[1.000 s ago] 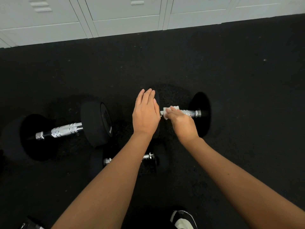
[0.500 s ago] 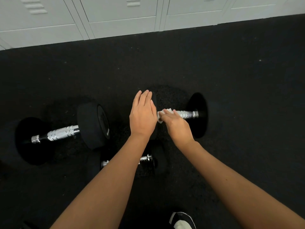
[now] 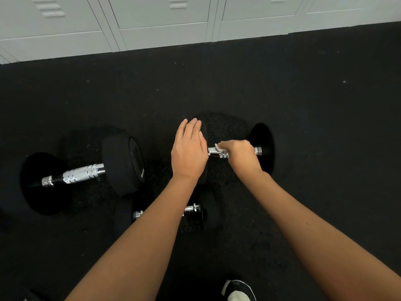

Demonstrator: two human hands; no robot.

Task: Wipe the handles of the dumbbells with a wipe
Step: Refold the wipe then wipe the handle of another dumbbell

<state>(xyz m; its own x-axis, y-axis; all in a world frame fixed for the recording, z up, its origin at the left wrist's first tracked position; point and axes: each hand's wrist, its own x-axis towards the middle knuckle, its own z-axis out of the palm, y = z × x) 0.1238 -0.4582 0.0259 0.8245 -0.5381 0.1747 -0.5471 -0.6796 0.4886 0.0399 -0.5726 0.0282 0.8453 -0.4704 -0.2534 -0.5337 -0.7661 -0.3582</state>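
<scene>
Dumbbell on the right (image 3: 261, 146) lies on the black rubber floor (image 3: 325, 127), chrome handle (image 3: 214, 152) running left to right between two black heads. Right hand (image 3: 240, 154) sits on the middle of the handle, fingers curled over it, a white wipe (image 3: 218, 147) pinched beneath; only a small corner of wipe shows at the left edge of the fingers. Left hand (image 3: 188, 153) lies flat on the left head of the same dumbbell, fingers straight and together, holding nothing. Second large dumbbell (image 3: 121, 164) lies well to the left, its handle bare. Small dumbbell (image 3: 193, 210) lies nearer the person, partly hidden under the left forearm. Pale lockers (image 3: 165, 22) stand along the far edge of the floor. Black-and-white shoe (image 3: 237, 291) shows at the bottom edge.
</scene>
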